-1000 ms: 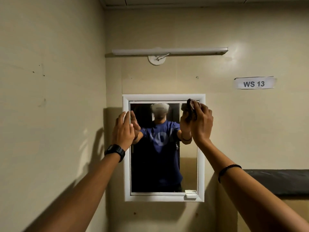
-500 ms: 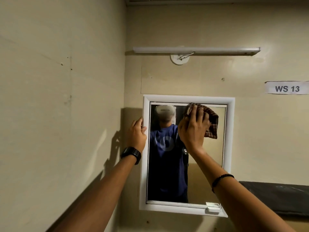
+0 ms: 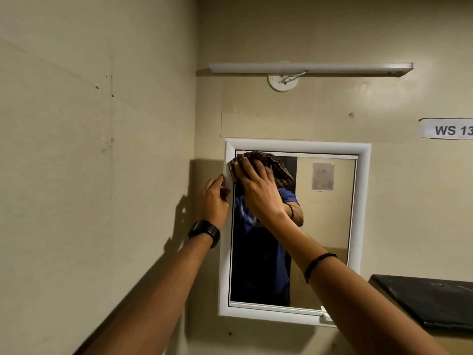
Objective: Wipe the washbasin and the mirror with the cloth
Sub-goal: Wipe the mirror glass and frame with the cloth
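Note:
A white-framed mirror (image 3: 363, 226) hangs on the beige wall ahead. My right hand (image 3: 258, 193) presses a dark checked cloth (image 3: 280, 170) flat against the glass at the mirror's upper left corner. My left hand (image 3: 213, 201), with a black watch on the wrist, grips the left edge of the frame just beside the cloth. The glass reflects a person in a blue shirt. The washbasin is out of view.
A tube light (image 3: 309, 69) is fixed above the mirror. A paper label reading "WS 13" (image 3: 446, 128) sticks to the wall at the right. A black ledge (image 3: 432, 299) juts out at the lower right. The side wall stands close on the left.
My right hand has slid the cloth leftward across the top of the mirror, from the upper right to the upper left corner. My left hand stays on the frame's left edge.

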